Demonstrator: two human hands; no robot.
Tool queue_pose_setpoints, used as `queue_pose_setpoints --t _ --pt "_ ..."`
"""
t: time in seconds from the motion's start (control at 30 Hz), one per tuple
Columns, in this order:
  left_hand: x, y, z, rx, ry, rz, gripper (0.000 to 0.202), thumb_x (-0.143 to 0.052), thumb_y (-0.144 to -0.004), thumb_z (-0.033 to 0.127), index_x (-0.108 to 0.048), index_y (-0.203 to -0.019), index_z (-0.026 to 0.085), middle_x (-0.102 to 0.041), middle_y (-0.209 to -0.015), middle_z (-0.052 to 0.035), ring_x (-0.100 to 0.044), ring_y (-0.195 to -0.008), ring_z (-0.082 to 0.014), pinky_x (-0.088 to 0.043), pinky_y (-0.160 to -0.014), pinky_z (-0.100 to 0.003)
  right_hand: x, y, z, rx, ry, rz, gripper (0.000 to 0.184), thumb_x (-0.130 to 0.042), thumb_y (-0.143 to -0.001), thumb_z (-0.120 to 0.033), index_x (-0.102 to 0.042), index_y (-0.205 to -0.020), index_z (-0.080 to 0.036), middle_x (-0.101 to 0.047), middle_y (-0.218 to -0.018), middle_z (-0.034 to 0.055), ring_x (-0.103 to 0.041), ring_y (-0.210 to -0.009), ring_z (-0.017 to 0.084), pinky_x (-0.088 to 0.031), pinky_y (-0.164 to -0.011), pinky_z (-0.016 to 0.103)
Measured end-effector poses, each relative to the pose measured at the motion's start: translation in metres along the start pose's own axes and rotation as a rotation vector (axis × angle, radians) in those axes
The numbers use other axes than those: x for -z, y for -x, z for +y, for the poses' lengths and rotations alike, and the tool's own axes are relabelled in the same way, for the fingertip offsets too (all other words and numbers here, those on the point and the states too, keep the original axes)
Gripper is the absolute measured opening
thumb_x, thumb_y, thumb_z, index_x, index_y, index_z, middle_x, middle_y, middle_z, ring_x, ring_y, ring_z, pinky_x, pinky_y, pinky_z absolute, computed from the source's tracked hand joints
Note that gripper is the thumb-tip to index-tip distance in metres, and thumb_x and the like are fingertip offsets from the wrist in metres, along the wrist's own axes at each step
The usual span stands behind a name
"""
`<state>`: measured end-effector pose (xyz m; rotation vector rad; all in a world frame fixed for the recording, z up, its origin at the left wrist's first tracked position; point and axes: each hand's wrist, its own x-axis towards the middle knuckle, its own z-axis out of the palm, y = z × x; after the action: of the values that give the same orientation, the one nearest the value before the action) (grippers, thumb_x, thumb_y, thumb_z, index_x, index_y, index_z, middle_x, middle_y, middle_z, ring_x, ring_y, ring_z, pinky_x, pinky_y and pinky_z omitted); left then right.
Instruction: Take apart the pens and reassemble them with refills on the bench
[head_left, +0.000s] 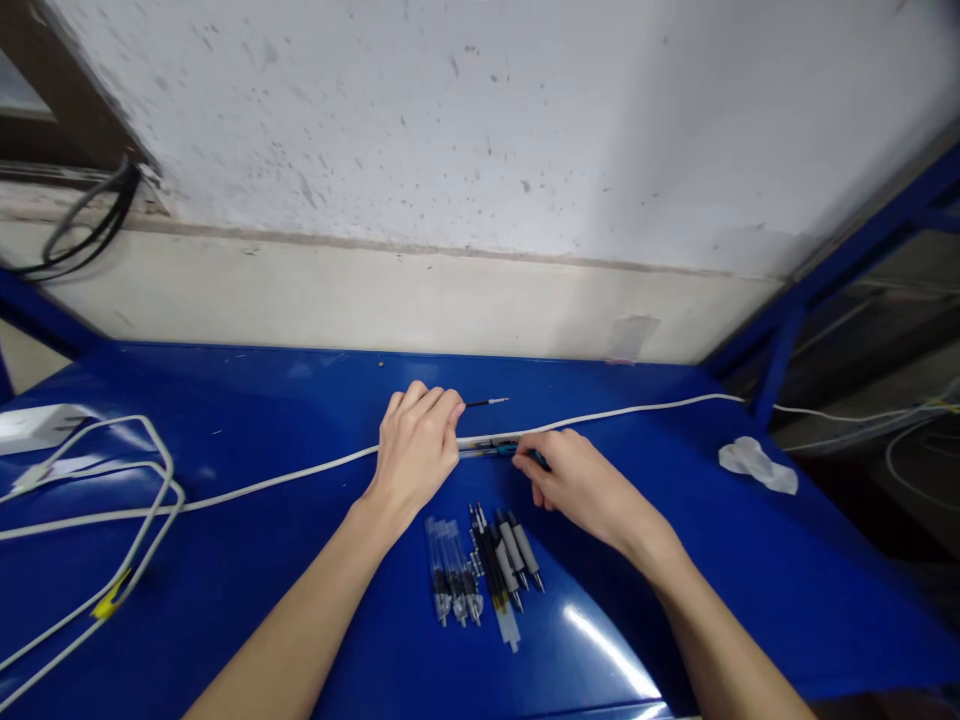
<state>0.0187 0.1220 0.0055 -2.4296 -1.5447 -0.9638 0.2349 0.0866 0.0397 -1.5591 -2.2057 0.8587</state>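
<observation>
My left hand (418,440) is closed, and a pen refill (486,402) with black ink sticks out of it to the right, its pale tip pointing away. My right hand (570,470) pinches the end of a dark teal pen (506,448); its fingertips are partly hidden. Clear, thin tubes run between the teal pen and the left hand, beside the white cable. Nearer to me lie several clear pen barrels (450,560), dark refills (489,560) and grey pen grips with metal tips (517,552), with small springs (474,555) among them.
A white cable (300,475) crosses the blue table (300,620) and loops at the left, near a white adapter (41,428). Crumpled white plastic (757,465) lies at the right. A pale wall (420,300) and blue frame posts (780,360) bound the table.
</observation>
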Motion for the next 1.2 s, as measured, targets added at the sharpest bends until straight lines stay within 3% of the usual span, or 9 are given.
queue_pose_setpoints --t 0.13,0.27,0.43,0.57,0.7,0.83,0.9,1.0,1.2 --pt "-0.001 0.0 0.001 0.001 -0.005 -0.003 0.023 -0.043 -0.102 0.013 -0.059 -0.086 0.021 -0.067 -0.082 -0.0034 -0.052 -0.085 -0.0238 -0.035 -0.076 -0.038 0.006 0.013 -0.006 -0.146 0.031 -0.158 0.022 -0.065 -0.093 -0.022 -0.057 -0.072 -0.021 -0.063 -0.052 -0.0018 -0.056 -0.041 0.012 -0.033 -0.045 0.024" --pt "0.001 0.0 0.005 -0.01 0.006 -0.002 0.022 -0.045 -0.101 0.012 -0.059 -0.085 0.02 -0.067 -0.081 -0.0027 -0.052 -0.084 -0.0232 -0.035 -0.075 -0.037 0.012 0.01 -0.008 -0.191 -0.066 -0.198 0.019 -0.067 -0.094 -0.036 -0.066 -0.084 -0.02 -0.065 -0.057 -0.0008 -0.057 -0.042 0.012 -0.038 -0.045 0.024" --pt "0.001 0.001 0.013 -0.048 0.083 -0.005 0.023 -0.044 -0.102 0.013 -0.058 -0.085 0.02 -0.067 -0.083 -0.0028 -0.051 -0.083 -0.0221 -0.035 -0.074 -0.037 0.003 -0.015 0.0 -0.007 -0.661 0.159 0.045 -0.079 -0.085 -0.043 -0.069 -0.122 -0.02 -0.067 -0.066 -0.0023 -0.051 -0.045 0.009 -0.037 -0.042 0.022" --pt "-0.001 0.002 0.018 -0.077 0.156 -0.012 0.025 -0.043 -0.105 0.017 -0.059 -0.087 0.019 -0.068 -0.084 -0.0025 -0.052 -0.082 -0.021 -0.035 -0.074 -0.036 -0.018 -0.028 0.001 0.017 -1.176 0.284 0.031 -0.08 -0.084 -0.043 -0.076 -0.097 -0.016 -0.067 -0.068 0.0001 -0.055 -0.05 0.009 -0.038 -0.04 0.02" --pt "-0.003 0.002 0.018 -0.096 0.213 -0.018 0.026 -0.043 -0.107 0.021 -0.062 -0.091 0.018 -0.068 -0.085 -0.0027 -0.054 -0.081 -0.0198 -0.037 -0.074 -0.035 -0.029 -0.028 -0.001 0.011 -1.259 0.295 0.029 -0.079 -0.085 -0.04 -0.078 -0.1 -0.016 -0.066 -0.069 0.0004 -0.053 -0.052 0.008 -0.041 -0.043 0.019" --pt "-0.007 0.003 0.015 -0.069 0.225 -0.005 0.021 -0.05 -0.107 0.027 -0.067 -0.097 0.019 -0.067 -0.082 -0.0016 -0.057 -0.078 -0.0186 -0.038 -0.073 -0.033 -0.019 -0.027 0.003 0.033 -1.206 0.596 0.027 -0.074 -0.09 -0.044 -0.073 -0.087 -0.017 -0.055 -0.06 -0.0036 -0.041 -0.046 0.006 -0.03 -0.041 0.019" --pt "-0.008 0.003 0.013 -0.047 0.204 0.001 0.021 -0.051 -0.106 0.027 -0.067 -0.096 0.019 -0.067 -0.08 -0.0012 -0.058 -0.077 -0.0184 -0.038 -0.073 -0.033 -0.013 -0.027 0.007 0.017 -1.176 0.637 0.033 -0.071 -0.093 -0.047 -0.067 -0.079 -0.018 -0.045 -0.055 -0.0058 -0.034 -0.046 0.006 -0.022 -0.041 0.02" --pt "-0.008 0.003 0.01 -0.013 0.177 0.015 0.021 -0.051 -0.106 0.027 -0.067 -0.094 0.019 -0.069 -0.081 -0.0017 -0.059 -0.078 -0.0191 -0.039 -0.074 -0.034 -0.012 -0.026 0.008 0.032 -1.042 0.452 0.041 -0.065 -0.096 -0.051 -0.062 -0.073 -0.018 -0.038 -0.051 -0.007 -0.029 -0.046 0.006 -0.017 -0.044 0.022" --pt "-0.007 0.002 0.01 0.034 0.127 0.015 0.024 -0.051 -0.105 0.027 -0.067 -0.09 0.02 -0.069 -0.079 -0.0028 -0.058 -0.075 -0.0201 -0.039 -0.074 -0.034 -0.023 -0.015 -0.007 0.185 -0.709 -0.079 0.046 -0.057 -0.101 -0.053 -0.062 -0.073 -0.016 -0.045 -0.056 -0.0051 -0.038 -0.052 0.008 -0.026 -0.052 0.024"
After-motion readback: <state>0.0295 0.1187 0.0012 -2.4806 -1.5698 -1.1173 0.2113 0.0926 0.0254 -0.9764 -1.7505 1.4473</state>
